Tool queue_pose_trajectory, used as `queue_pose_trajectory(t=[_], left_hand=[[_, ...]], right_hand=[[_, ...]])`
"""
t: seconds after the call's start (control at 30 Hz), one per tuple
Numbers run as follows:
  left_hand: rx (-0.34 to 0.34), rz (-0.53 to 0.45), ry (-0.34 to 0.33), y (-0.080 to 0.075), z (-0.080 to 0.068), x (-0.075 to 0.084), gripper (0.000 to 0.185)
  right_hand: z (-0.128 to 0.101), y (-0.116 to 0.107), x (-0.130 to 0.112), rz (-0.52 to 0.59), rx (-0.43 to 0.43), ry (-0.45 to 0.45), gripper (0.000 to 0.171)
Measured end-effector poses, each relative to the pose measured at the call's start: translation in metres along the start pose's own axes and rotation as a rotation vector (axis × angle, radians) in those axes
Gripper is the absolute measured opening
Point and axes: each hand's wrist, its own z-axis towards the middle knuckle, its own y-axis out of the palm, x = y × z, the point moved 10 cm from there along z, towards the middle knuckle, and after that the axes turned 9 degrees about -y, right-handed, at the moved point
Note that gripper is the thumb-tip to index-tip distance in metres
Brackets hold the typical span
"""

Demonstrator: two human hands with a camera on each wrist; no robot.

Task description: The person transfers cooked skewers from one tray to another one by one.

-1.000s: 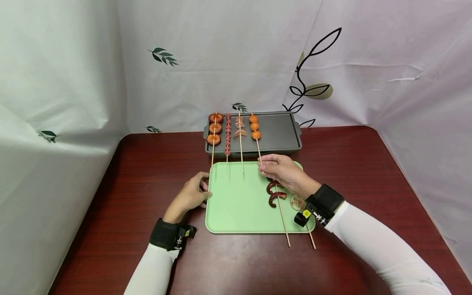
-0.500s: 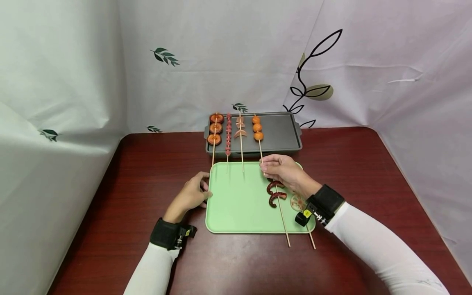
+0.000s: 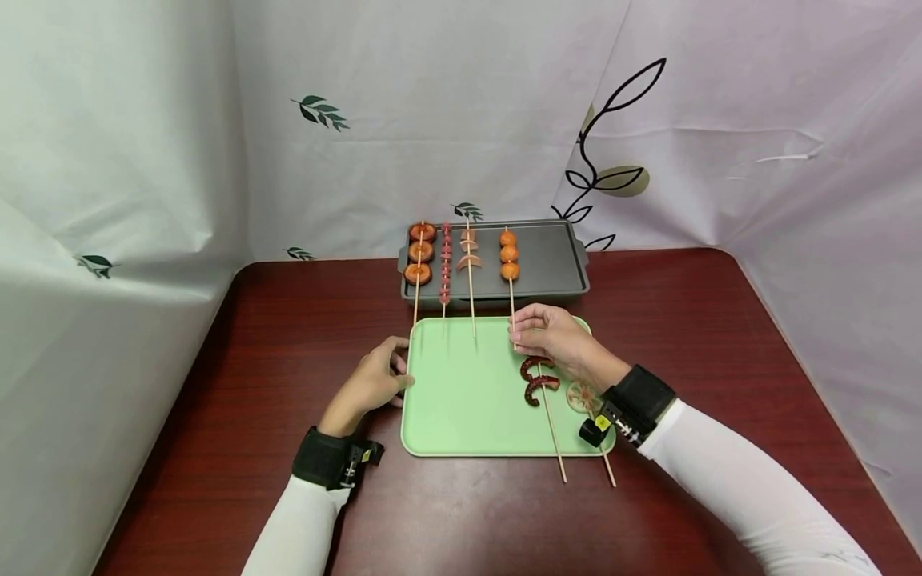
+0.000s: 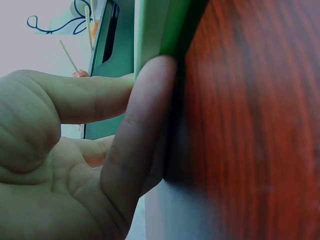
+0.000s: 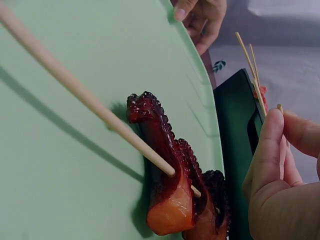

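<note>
My right hand (image 3: 558, 338) pinches the lower end of a bamboo skewer between thumb and fingers. That skewer carries orange fish balls (image 3: 509, 253), which are over the grey grill pan (image 3: 551, 256); whether they touch it I cannot tell. At the left side of the light green tray (image 3: 461, 408), my left hand (image 3: 374, 374) grips the rim. The left wrist view has its fingers (image 4: 145, 115) against the tray's edge. Octopus tentacle skewer (image 5: 172, 200) lies on the tray below my right hand. A lotus root skewer (image 3: 582, 396) is beside it, partly covered by my right wrist.
On the left part of the pan lie a skewer of brown round slices (image 3: 420, 251), a thin skewer of small pink pieces (image 3: 445, 264) and a skewer of pale pink slices (image 3: 469, 250). Their sticks reach toward the tray. A patterned white cloth (image 3: 432, 104) hangs behind the table (image 3: 302, 312).
My right hand has shifted the fish ball skewer to the right and slightly toward me, making it more upright in view. My left hand stays on the tray's rim.
</note>
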Motion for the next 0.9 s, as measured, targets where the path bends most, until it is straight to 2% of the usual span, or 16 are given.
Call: queue_pose_trajectory(t=[0.57, 0.7, 0.9], left_hand=[[-0.001, -0.014, 0.008, 0.001, -0.001, 0.001, 0.061], [-0.004, -0.019, -0.001, 0.001, -0.001, -0.001, 0.06], [-0.001, -0.017, -0.004, 0.0, 0.0, -0.003, 0.061]], right_hand=[[-0.024, 0.007, -0.001, -0.21, -0.09, -0.088, 0.032], [-0.032, 0.01, 0.001, -0.216, -0.101, -0.095, 0.031], [-0.041, 0.019, 0.003, -0.158, -0.133, -0.104, 0.028]])
